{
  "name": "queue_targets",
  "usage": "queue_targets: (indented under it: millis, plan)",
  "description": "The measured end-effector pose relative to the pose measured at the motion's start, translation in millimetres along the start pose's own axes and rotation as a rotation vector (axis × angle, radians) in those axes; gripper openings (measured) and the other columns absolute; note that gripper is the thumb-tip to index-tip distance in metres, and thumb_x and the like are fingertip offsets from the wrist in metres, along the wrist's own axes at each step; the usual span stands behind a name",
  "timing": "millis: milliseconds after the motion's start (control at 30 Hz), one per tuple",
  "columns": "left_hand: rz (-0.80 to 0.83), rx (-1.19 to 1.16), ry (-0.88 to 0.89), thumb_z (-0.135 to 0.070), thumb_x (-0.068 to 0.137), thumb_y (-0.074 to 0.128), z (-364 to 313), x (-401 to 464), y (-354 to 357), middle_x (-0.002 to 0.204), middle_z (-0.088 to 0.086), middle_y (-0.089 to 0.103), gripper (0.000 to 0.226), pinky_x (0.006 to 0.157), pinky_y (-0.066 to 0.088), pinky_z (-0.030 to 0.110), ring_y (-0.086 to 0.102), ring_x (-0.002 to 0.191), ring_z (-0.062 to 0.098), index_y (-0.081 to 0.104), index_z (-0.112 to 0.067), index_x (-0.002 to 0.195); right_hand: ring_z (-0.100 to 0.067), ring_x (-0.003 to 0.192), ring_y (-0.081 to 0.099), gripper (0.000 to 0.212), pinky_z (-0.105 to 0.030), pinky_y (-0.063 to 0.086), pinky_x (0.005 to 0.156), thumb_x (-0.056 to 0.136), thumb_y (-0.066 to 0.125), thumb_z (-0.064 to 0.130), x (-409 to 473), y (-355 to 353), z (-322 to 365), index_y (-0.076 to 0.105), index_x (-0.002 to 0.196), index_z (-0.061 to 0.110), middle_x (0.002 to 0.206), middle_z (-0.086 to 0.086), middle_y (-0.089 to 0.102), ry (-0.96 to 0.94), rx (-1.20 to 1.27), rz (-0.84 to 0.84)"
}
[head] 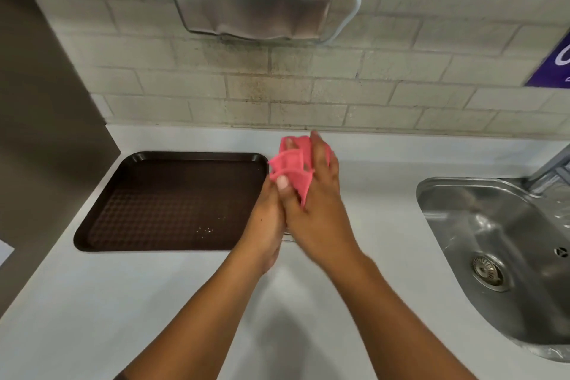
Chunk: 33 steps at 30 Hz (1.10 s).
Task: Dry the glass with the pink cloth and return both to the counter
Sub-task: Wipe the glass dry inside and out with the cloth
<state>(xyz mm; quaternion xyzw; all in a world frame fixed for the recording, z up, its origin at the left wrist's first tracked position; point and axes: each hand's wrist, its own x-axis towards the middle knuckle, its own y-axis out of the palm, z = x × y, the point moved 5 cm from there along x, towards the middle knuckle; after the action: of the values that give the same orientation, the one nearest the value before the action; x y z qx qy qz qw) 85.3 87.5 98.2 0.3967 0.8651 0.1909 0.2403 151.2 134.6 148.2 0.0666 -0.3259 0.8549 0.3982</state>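
Head view shows both hands held together above the white desk, between a brown tray and a sink. Left hand is closed around the glass, which is almost wholly hidden; only a sliver shows. Right hand fingers press the pink cloth against it. Drying seems to be under way. Next, probably, comes turning the glass to reach its other sides, then setting both down on bare desk, clear of the sink.
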Motion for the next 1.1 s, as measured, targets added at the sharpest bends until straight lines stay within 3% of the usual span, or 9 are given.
queue_targets:
  millis: [67,167,267,367,567,767,867,967,1100]
  plan:
    - [-0.04,0.159,0.069,-0.051,0.112,0.032,2.9,3.0,-6.4,0.134,0.008,0.074,0.044,0.098,0.06,0.044,0.074,0.119,0.023,0.062,-0.033,0.138,-0.022,0.149,0.043,0.066,-0.043,0.048,0.114,0.106,0.05,0.046,23.3,-8.0,-8.1,0.006,0.154,0.053,0.167,0.001,0.035,0.091,0.074,0.04]
    - [-0.036,0.13,0.061,-0.058,0.108,0.039,9.9,5.7,-8.3,0.125,0.018,0.076,0.052,0.085,0.063,0.049,0.079,0.105,0.032,0.063,-0.023,0.139,0.01,0.094,0.069,0.05,-0.009,0.054,0.071,0.102,0.054,0.053,30.5,-16.2,-24.6,0.048,0.148,0.033,0.122,0.009,0.069,0.228,0.219,0.043]
    - [-0.076,0.05,0.054,-0.057,0.107,0.042,4.2,4.6,-12.0,0.102,0.013,0.079,0.05,0.062,0.064,0.04,0.081,0.078,0.027,0.069,-0.02,0.128,0.0,0.082,0.077,0.042,-0.02,0.061,0.067,0.103,0.05,0.057,11.3,-10.0,-37.3,0.068,0.122,0.025,0.099,0.002,0.08,0.369,0.398,0.006]
    - [-0.096,0.042,0.052,-0.056,0.107,0.041,0.5,4.8,-10.5,0.107,0.017,0.073,0.05,0.058,0.062,0.038,0.077,0.07,0.023,0.065,-0.019,0.13,-0.007,0.078,0.079,0.032,-0.021,0.058,0.055,0.098,0.046,0.066,-16.7,-3.7,-38.1,0.072,0.101,0.047,0.091,0.008,0.083,0.425,0.471,-0.01]
    - [-0.141,0.038,0.067,-0.053,0.108,0.041,-12.6,13.7,-12.0,0.101,0.012,0.078,0.053,0.081,0.064,0.04,0.073,0.095,0.032,0.065,-0.015,0.137,-0.014,0.106,0.077,0.026,-0.038,0.063,0.093,0.094,0.059,0.057,-55.4,17.1,-39.9,0.066,0.119,0.053,0.114,0.009,0.08,0.384,0.567,0.036]
    - [-0.18,0.095,0.058,-0.053,0.11,0.036,-16.9,13.6,-9.0,0.141,0.02,0.066,0.053,0.112,0.05,0.053,0.066,0.128,0.036,0.066,-0.018,0.136,-0.006,0.094,0.078,0.021,-0.025,0.064,0.084,0.086,0.067,0.059,-47.4,10.0,-40.5,0.067,0.106,0.055,0.101,0.018,0.08,0.34,0.477,-0.019]
    - [-0.282,0.256,0.103,-0.044,0.111,0.039,-20.3,16.0,-12.0,0.13,0.022,0.067,0.034,0.088,0.057,0.045,0.068,0.104,0.028,0.062,-0.02,0.122,-0.006,0.097,0.077,0.028,-0.02,0.062,0.081,0.089,0.067,0.054,-47.2,10.1,-41.6,0.065,0.116,0.048,0.105,0.018,0.079,0.352,0.5,-0.06]
    - [-0.316,0.432,0.172,-0.035,0.11,0.041,-23.1,15.4,-14.7,0.122,0.013,0.07,0.021,0.07,0.051,0.034,0.066,0.089,0.018,0.058,-0.025,0.117,-0.018,0.088,0.077,0.036,-0.039,0.065,0.083,0.091,0.066,0.053,-48.5,10.4,-43.1,0.068,0.118,0.029,0.097,0.002,0.079,0.366,0.508,-0.087]
    - [-0.195,0.536,0.164,-0.065,0.09,0.05,-15.8,8.5,-2.5,0.137,0.006,0.061,0.068,0.102,0.053,0.043,0.064,0.117,0.019,0.055,-0.024,0.143,-0.001,0.08,0.073,0.033,-0.013,0.058,0.071,0.088,0.064,0.052,-51.3,12.1,-45.4,0.063,0.115,0.033,0.09,0.011,0.073,0.419,0.41,-0.118]
